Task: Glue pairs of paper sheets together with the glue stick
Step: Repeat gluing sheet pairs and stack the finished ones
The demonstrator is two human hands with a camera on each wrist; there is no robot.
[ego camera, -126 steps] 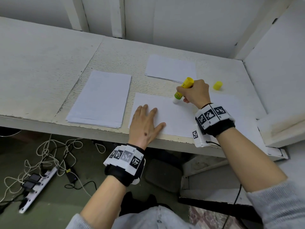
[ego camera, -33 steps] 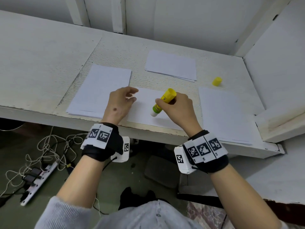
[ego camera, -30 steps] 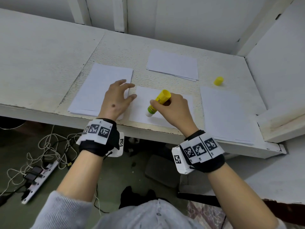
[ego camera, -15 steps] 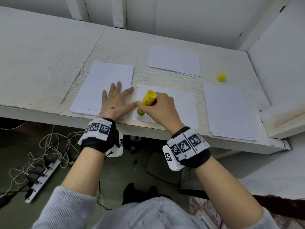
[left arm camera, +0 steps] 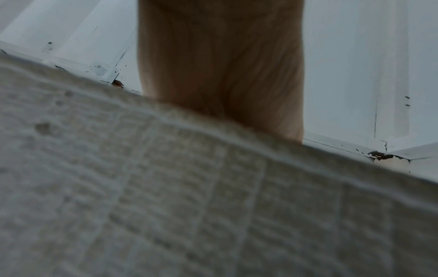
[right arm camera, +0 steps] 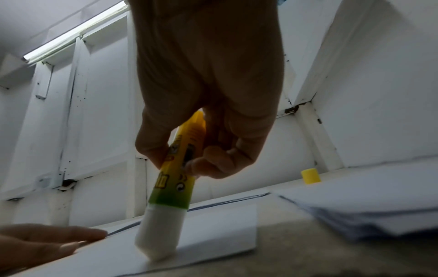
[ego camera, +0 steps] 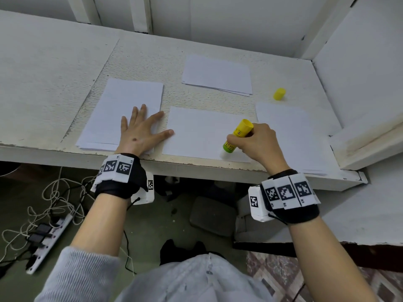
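White painted walls close in your table (ego camera: 54,62) at the back and on the right. Your left wrist view is nearly all blurred: only the table's rough edge and the underside of your wrist show, and your fingers are hidden there. In the head view your right hand (ego camera: 255,142) covers the middle of the glue stick (ego camera: 238,136), so only its yellow end and green collar show. The right wrist view shows your thumb and fingers pinching the stick, its white glue tip pressed onto the near right part of the centre sheet (ego camera: 196,131).

Your left hand (ego camera: 139,129) lies flat with fingers spread, palm on the left paper stack (ego camera: 122,101), thumb tip touching the centre sheet's left edge. The yellow cap (ego camera: 279,94) stands apart, near the right paper stack (ego camera: 290,127), whose near edge is cut off by your right wrist. A further stack (ego camera: 218,74) lies behind.

Half a second ago the stick was at the sheet's near left corner, beside your left thumb; it now sits far to the right along the near edge.
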